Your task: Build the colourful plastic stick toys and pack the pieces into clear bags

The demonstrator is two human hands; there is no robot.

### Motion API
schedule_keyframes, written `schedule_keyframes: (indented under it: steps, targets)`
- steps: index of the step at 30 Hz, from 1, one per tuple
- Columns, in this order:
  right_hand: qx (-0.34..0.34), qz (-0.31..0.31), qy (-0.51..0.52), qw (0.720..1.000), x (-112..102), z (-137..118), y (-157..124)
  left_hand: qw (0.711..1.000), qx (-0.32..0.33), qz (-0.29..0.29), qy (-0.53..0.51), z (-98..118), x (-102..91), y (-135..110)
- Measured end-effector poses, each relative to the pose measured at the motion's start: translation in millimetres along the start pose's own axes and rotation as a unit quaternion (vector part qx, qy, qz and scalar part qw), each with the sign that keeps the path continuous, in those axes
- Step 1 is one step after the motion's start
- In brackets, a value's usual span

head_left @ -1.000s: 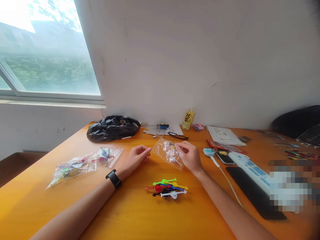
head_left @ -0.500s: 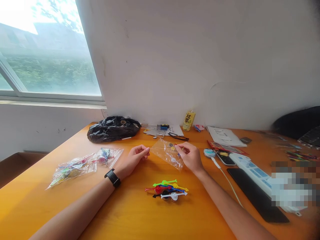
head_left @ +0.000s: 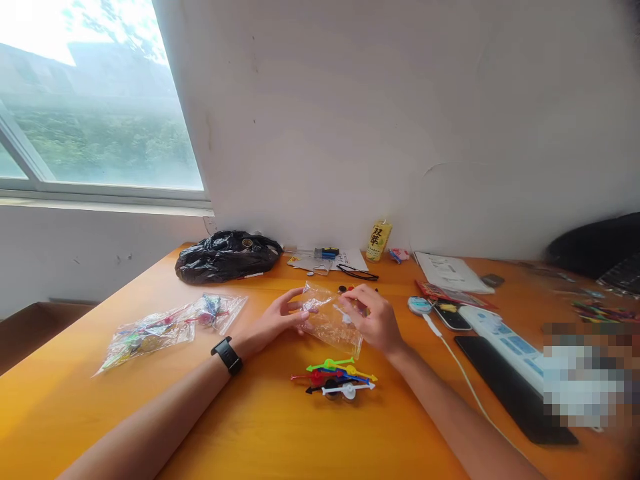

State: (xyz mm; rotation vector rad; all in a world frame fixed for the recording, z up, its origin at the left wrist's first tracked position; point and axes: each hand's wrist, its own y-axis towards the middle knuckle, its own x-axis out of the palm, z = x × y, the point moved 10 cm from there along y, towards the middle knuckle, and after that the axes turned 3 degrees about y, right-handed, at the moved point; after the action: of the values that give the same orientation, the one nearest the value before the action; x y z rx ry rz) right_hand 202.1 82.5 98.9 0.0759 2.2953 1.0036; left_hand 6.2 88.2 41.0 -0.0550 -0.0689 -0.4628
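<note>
Both of my hands hold a small clear plastic bag just above the orange table. My left hand, with a black watch on its wrist, pinches the bag's left edge. At the bag's right end my right hand grips it with curled fingers. A few small coloured bits show inside the bag. A little pile of coloured plastic sticks with round heads lies on the table in front of my hands, apart from them.
Two clear bags of coloured pieces lie at left. A black plastic bag, papers, black glasses and a yellow bottle sit by the wall. A power strip, a phone and a dark pad lie at right.
My left hand has moved right and taken hold of the bag's left edge. The bag has come down a little and lies flatter between both hands.
</note>
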Motion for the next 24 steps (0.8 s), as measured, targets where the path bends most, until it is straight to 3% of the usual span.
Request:
schedule_keyframes:
  steps: [3, 6, 10, 18, 24]
  targets:
    - [-0.059, 0.007, -0.095, 0.994, -1, -15, -2, 0.999, 0.016, -0.036, -0.013, -5, 8.7, 3]
    - [-0.121, -0.011, -0.18, 0.976, 4, -29, -5, 0.999, 0.016, -0.031, -0.019, -10, 7.9, 5]
    - [-0.16, -0.035, -0.211, 0.964, 10, -41, -9, 0.999, 0.02, -0.041, -0.017, -10, 8.6, 4]
    - [-0.02, 0.011, -0.162, 0.987, 3, -21, -4, 0.996, 0.026, -0.08, -0.021, -4, 19.7, -1]
    - [0.047, -0.046, -0.043, 0.997, 2, 5, 5, 0.999, 0.01, -0.033, -0.03, -10, 4.0, 3]
